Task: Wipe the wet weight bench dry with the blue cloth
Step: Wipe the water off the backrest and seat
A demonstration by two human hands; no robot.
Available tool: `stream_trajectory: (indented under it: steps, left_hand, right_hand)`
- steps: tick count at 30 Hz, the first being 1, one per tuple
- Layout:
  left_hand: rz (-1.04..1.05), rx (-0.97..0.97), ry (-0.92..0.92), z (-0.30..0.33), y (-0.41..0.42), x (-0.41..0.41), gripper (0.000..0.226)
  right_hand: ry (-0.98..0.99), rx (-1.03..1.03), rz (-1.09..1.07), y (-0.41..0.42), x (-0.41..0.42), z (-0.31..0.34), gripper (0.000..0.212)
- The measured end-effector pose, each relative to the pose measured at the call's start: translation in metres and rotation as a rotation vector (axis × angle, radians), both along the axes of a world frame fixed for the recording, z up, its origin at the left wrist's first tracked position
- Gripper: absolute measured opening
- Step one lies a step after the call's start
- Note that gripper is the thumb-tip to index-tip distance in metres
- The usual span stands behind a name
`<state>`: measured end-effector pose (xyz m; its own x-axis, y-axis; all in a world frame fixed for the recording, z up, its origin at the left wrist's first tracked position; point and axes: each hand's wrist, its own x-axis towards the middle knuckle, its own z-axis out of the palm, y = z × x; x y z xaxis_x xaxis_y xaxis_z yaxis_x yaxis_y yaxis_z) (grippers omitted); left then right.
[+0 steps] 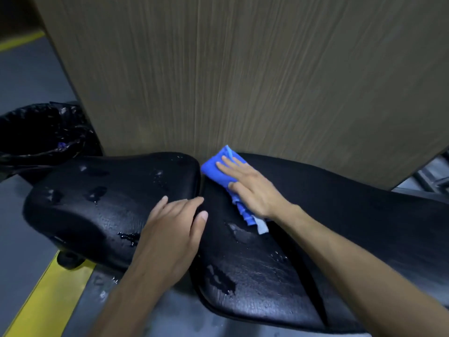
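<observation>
The black padded weight bench (255, 271) runs across the lower view in two pads, a seat pad (102, 205) on the left and a longer back pad on the right. Water drops and small puddles shine on both pads. My right hand (250, 188) lies flat with straight fingers on the folded blue cloth (220, 170), pressing it onto the far end of the back pad by the gap. My left hand (175, 229) rests on the seat pad's right edge, fingers slightly bent over the gap, thumb on the back pad.
A tall wood-grain panel (243, 76) stands directly behind the bench. A bin lined with a black bag (41, 135) sits at the far left. A yellow stripe (48, 293) crosses the grey floor (26, 76) under the seat pad.
</observation>
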<state>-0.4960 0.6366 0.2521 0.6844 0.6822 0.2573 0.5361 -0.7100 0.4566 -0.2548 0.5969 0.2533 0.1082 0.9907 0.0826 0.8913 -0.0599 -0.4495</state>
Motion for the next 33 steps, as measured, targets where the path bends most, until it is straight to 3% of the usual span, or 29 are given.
stream_trajectory:
  steps: [6, 9, 12, 14, 18, 20, 24, 27, 28, 31, 33]
  left_hand:
    - [-0.044, -0.01, 0.035, -0.01, 0.01, 0.003, 0.056]
    - [-0.064, -0.012, 0.024, -0.012, 0.012, 0.002, 0.051]
    - [-0.088, -0.021, -0.005, -0.012, 0.014, -0.001, 0.044]
    - [-0.096, -0.024, -0.031, -0.01, 0.013, -0.004, 0.042]
    - [-0.085, -0.009, -0.11, 0.001, 0.005, -0.014, 0.039]
    - [-0.054, 0.01, -0.156, 0.013, 0.002, -0.022, 0.035]
    - [-0.005, 0.048, -0.213, 0.031, 0.001, -0.034, 0.031]
    - [0.011, 0.017, -0.22, 0.041, -0.001, -0.037, 0.033]
    - [0.005, 0.005, -0.212, 0.043, -0.005, -0.038, 0.035]
    - [-0.017, -0.01, -0.184, 0.043, -0.019, -0.044, 0.035]
    - [-0.036, -0.007, -0.165, 0.042, -0.027, -0.05, 0.036]
  right_hand:
    - [-0.046, 0.012, -0.422, 0.052, 0.015, 0.006, 0.07]
    - [0.028, 0.02, -0.224, 0.052, -0.025, 0.007, 0.063]
    - [0.078, 0.042, 0.028, -0.009, -0.054, 0.005, 0.053]
    - [0.072, 0.03, 0.085, -0.035, -0.038, 0.004, 0.053]
    - [0.119, 0.067, -0.331, -0.008, 0.01, 0.011, 0.05]
    - [0.097, 0.079, -0.417, 0.014, -0.006, 0.012, 0.054]
    - [0.121, 0.051, -0.062, -0.018, -0.081, 0.006, 0.051]
    - [0.131, 0.033, 0.122, -0.063, -0.071, 0.008, 0.05]
    - [0.147, 0.03, 0.052, -0.071, -0.052, 0.011, 0.048]
    - [0.231, 0.082, -0.454, -0.082, -0.005, 0.021, 0.048]
    - [0.212, 0.124, -0.599, -0.081, -0.018, 0.018, 0.055]
